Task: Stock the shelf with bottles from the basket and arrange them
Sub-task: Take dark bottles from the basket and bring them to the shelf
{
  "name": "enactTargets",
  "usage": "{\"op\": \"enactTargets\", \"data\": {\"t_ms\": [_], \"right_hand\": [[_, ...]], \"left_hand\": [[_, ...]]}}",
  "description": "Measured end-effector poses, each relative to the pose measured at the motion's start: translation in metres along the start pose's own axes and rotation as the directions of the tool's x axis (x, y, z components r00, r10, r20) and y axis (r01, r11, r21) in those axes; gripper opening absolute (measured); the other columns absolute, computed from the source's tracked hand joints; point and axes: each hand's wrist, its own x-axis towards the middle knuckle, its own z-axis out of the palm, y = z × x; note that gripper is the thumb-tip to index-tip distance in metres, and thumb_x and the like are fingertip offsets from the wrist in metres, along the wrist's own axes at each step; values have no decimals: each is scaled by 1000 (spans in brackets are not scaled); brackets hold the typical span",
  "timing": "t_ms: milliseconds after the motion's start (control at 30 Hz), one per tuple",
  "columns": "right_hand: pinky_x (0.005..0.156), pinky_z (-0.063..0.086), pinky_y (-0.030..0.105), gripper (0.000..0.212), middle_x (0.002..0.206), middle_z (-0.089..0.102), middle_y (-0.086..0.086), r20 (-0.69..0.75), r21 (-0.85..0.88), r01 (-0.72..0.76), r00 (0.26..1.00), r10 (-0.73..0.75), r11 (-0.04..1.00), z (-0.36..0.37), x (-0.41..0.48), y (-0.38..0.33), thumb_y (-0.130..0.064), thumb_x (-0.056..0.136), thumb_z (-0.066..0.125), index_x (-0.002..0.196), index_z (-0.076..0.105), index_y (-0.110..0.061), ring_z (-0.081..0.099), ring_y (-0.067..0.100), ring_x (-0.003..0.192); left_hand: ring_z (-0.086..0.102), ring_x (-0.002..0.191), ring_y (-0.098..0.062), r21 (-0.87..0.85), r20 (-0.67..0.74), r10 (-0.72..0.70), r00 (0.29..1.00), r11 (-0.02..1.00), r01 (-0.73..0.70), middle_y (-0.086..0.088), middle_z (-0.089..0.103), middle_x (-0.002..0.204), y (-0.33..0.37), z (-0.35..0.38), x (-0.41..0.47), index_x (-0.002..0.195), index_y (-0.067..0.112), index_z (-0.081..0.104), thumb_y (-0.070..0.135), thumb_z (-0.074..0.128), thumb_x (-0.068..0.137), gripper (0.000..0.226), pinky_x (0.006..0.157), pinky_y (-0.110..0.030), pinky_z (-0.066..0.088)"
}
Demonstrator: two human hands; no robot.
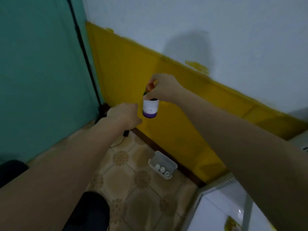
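No brand to read: on the one bottle (150, 106) only a white label with lines of print too blurred to make out, and a purple band below the label. Held upright in the air, long axis vertical, top end up and purple end down toward the floor, high above the basket (166, 161) and a little to its left. Pinched at the top end by the right hand (162, 88), fingers curled around the cap part, with something orange showing between them. Just beside the lower left side of the bottle, the left hand (124, 115), back turned to the camera and fingers hidden; cannot tell whether gripping, touching or loose. In the white basket, set on the tiled floor (126, 180) close to the yellow wall panel (133, 72), three round white caps in a row; the bodies under them not visible. To the right of the basket and nearer to the camera, the corner of one white metal shelf (220, 185) with a perforated post. Left of the basket and farther back, a black plug with cable (126, 133) on the floor.
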Motion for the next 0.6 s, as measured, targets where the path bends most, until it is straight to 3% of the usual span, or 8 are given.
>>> {"op": "enactTargets", "data": {"t_ms": [133,267,333,433,500,600], "right_hand": [[66,41,30,51,109,57,8,32,29,-151,988,150,988,37,43,67,-32,78,77,117,55,-7,53,21,91],[64,44,31,50,111,57,8,97,78,-277,958,270,958,91,82,141,-28,79,77,118,53,-8,52,22,90],[61,38,28,48,109,56,7,134,83,-298,949,286,951,128,102,178,-25,81,75,119,51,-9,49,21,87],[66,42,38,35,104,56,10,141,113,-337,937,320,935,196,130,238,-17,83,72,110,52,-8,51,26,87],[72,45,46,25,101,58,14,134,99,-350,932,336,932,247,149,277,-14,84,69,101,50,-10,55,32,88],[75,48,49,26,106,60,14,148,106,-388,917,371,915,325,168,336,-13,88,64,111,52,-10,56,33,91]], "left_hand": [[57,90,-30,-14,119,116,986,993,-115,-10,55,95,11,54,68,92,12,46,28,53,93,18,71,-41,45],[49,83,-23,46,184,166,969,983,-177,-9,57,108,13,125,128,106,10,51,26,47,96,19,77,-37,45],[50,91,-24,96,220,143,965,981,-167,-10,56,122,8,165,153,118,12,49,29,45,98,27,81,-34,43],[52,113,-26,127,253,92,963,984,-127,-7,52,127,-9,227,188,133,14,41,35,48,95,44,86,-35,45],[51,111,-25,170,265,83,961,977,-131,-5,51,123,-25,272,216,132,17,40,39,48,94,45,83,-36,45],[52,108,-24,210,285,73,956,968,-137,-4,52,121,-48,341,256,130,17,42,41,46,94,44,82,-36,45]]}}
